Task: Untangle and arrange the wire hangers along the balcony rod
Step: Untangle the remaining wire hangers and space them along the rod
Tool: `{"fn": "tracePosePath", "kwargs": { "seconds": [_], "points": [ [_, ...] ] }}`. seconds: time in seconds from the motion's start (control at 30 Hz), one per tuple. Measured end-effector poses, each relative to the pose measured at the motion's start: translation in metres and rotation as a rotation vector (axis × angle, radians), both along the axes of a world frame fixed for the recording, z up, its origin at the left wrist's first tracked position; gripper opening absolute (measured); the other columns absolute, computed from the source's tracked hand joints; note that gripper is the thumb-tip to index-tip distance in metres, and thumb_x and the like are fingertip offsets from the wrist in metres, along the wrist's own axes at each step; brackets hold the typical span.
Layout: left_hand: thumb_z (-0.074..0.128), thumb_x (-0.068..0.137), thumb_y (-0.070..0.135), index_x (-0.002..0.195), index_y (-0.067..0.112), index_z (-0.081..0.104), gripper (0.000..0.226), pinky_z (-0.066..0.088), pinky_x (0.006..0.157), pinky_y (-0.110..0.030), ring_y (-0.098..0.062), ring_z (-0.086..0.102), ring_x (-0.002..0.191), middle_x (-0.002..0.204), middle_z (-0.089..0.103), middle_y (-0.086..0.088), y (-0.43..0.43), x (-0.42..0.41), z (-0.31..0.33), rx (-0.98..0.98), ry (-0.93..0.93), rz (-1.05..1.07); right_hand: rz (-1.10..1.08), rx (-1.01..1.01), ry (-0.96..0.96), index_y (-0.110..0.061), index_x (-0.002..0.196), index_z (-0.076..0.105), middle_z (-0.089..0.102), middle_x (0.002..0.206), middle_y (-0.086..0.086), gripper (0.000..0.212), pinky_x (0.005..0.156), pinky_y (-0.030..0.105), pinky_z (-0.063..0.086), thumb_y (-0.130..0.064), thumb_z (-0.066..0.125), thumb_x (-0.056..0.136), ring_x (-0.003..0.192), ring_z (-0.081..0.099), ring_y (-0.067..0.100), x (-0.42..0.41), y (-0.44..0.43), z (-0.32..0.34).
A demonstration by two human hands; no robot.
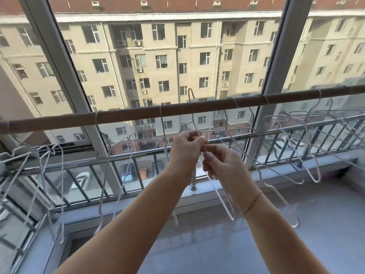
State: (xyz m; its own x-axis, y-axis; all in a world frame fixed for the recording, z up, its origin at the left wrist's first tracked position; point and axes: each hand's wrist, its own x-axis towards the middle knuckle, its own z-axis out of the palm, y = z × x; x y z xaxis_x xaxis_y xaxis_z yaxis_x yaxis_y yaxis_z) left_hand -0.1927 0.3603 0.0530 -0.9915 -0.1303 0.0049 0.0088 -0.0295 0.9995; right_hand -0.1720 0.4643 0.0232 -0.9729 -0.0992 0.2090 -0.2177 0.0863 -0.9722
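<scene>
A brown balcony rod [138, 115] runs across the view, rising to the right. Thin pale wire hangers hang from it: one at the left [106, 175], one near the middle [164, 139], several tangled at the right [308, 135]. My left hand [185, 151] and my right hand [221, 165] meet just below the rod's middle, both pinched on one wire hanger [223, 202]. Its hook [191, 93] sticks up above the rod, off it. Its body trails down and to the right, crossing another hanger's wires.
A metal railing [276, 133] runs behind the rod in front of the window glass. More wire hangers [41, 165] bunch on the rail at the far left. A grey sill [296, 175] lies below, with a tiled floor [217, 244] beneath my arms.
</scene>
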Motion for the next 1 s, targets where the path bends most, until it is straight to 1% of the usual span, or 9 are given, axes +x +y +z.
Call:
{"fn": "tracePosePath", "kwargs": {
  "seconds": [0.13, 0.2, 0.27, 0.37, 0.53, 0.6, 0.7, 0.83, 1.0],
  "points": [
    [0.054, 0.089, 0.002, 0.078, 0.013, 0.061, 0.017, 0.053, 0.072, -0.04, -0.024, 0.06, 0.072, 0.079, 0.063, -0.012, -0.007, -0.013, -0.002, 0.0, -0.035, 0.065, 0.06, -0.014, -0.039, -0.012, 0.09, 0.064, 0.057, 0.06, 0.002, 0.013, 0.051, 0.018, 0.043, -0.012, 0.051, 0.092, 0.051, 0.05, 0.008, -0.015, -0.008, 0.001],
    [0.055, 0.088, 0.002, 0.077, 0.011, 0.061, 0.016, 0.05, 0.064, -0.037, -0.021, 0.057, 0.065, 0.075, 0.062, -0.01, -0.009, -0.015, -0.012, -0.034, -0.059, 0.081, 0.055, -0.008, -0.062, -0.011, 0.088, 0.064, 0.058, 0.062, 0.004, 0.016, 0.049, 0.015, 0.042, -0.011, 0.049, 0.093, 0.051, 0.051, 0.007, -0.018, -0.01, -0.008],
    [0.056, 0.087, 0.003, 0.084, 0.007, 0.062, 0.008, 0.046, 0.063, -0.032, -0.017, 0.054, 0.061, 0.072, 0.06, -0.007, -0.01, -0.014, -0.025, -0.084, -0.07, 0.072, 0.027, 0.028, -0.089, -0.009, 0.088, 0.063, 0.06, 0.068, 0.005, 0.019, 0.051, 0.017, 0.044, -0.013, 0.046, 0.095, 0.055, 0.054, 0.008, -0.019, -0.009, -0.02],
    [0.057, 0.086, 0.006, 0.096, 0.001, 0.064, 0.013, 0.046, 0.065, -0.031, -0.018, 0.054, 0.067, 0.078, 0.063, -0.009, -0.013, -0.01, -0.042, -0.159, -0.119, 0.037, -0.031, 0.072, -0.107, -0.013, 0.093, 0.064, 0.065, 0.081, 0.006, 0.018, 0.062, 0.028, 0.049, -0.016, 0.046, 0.094, 0.071, 0.059, 0.016, -0.022, -0.002, -0.033],
    [0.05, 0.088, -0.002, 0.098, 0.005, 0.059, 0.015, 0.043, 0.042, -0.017, -0.015, 0.05, 0.059, 0.074, 0.057, -0.007, -0.021, 0.004, -0.058, -0.203, -0.203, -0.013, -0.104, 0.242, -0.026, -0.019, 0.104, 0.058, 0.063, 0.103, 0.0, 0.017, 0.09, 0.03, 0.048, -0.012, 0.051, 0.091, 0.099, 0.059, 0.015, -0.029, 0.01, -0.04],
    [0.046, 0.086, -0.006, 0.097, 0.005, 0.058, 0.019, 0.04, 0.039, -0.011, -0.013, 0.048, 0.057, 0.075, 0.055, -0.007, -0.024, 0.01, -0.064, -0.204, -0.219, -0.019, -0.083, 0.323, -0.012, -0.023, 0.108, 0.056, 0.06, 0.112, 0.001, 0.022, 0.097, 0.035, 0.046, -0.013, 0.052, 0.089, 0.108, 0.055, 0.015, -0.032, 0.013, -0.047],
    [0.044, 0.085, -0.007, 0.09, 0.009, 0.059, 0.023, 0.038, 0.045, -0.012, -0.011, 0.047, 0.058, 0.07, 0.055, -0.003, -0.028, 0.017, -0.074, -0.247, -0.239, -0.047, -0.03, 0.462, 0.02, -0.023, 0.119, 0.052, 0.054, 0.126, 0.001, 0.033, 0.106, 0.037, 0.038, -0.013, 0.054, 0.088, 0.12, 0.048, 0.015, -0.032, 0.014, -0.056],
    [0.044, 0.083, -0.008, 0.088, 0.01, 0.062, 0.026, 0.039, 0.06, -0.018, -0.008, 0.048, 0.061, 0.065, 0.056, 0.002, -0.035, 0.021, -0.087, -0.306, -0.27, -0.1, -0.012, 0.618, 0.065, -0.014, 0.129, 0.049, 0.05, 0.133, 0.002, 0.043, 0.103, 0.022, 0.027, -0.01, 0.055, 0.087, 0.127, 0.043, 0.016, -0.028, 0.016, -0.063],
    [0.04, 0.084, -0.008, 0.08, 0.016, 0.064, 0.035, 0.041, 0.062, -0.011, -0.006, 0.051, 0.065, 0.067, 0.057, 0.004, -0.041, 0.027, -0.096, -0.39, -0.292, -0.15, 0.118, 0.688, -0.058, -0.014, 0.116, 0.059, 0.064, 0.111, -0.002, 0.03, 0.095, 0.021, 0.039, -0.013, 0.057, 0.086, 0.108, 0.057, 0.011, -0.022, 0.024, -0.067]
  ]
}}
